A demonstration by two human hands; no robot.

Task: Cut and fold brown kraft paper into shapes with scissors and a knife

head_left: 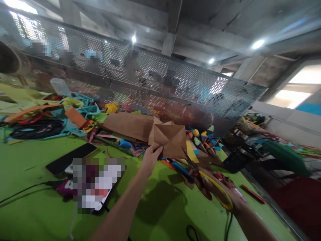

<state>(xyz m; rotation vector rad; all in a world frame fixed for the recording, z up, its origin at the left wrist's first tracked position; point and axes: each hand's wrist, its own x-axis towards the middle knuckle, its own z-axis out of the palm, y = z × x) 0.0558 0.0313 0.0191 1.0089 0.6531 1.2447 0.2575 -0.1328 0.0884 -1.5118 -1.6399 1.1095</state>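
My left hand point(151, 157) pinches the lower left corner of a folded brown paper piece point(170, 139) and holds it up above the green table point(160, 214). The paper shows diagonal creases that meet near its middle. My right hand point(220, 192) is closed round yellow-handled scissors point(200, 174), whose blades point up and left toward the paper's lower edge, just touching or close under it.
Scraps of coloured paper point(75, 113) and a large brown sheet point(127, 125) lie behind. Small paper cones point(203, 139) stand to the right. A black phone point(71, 158) lies at left. A perforated metal screen point(160, 83) closes the table's far side. A red pen point(253, 194) lies right.
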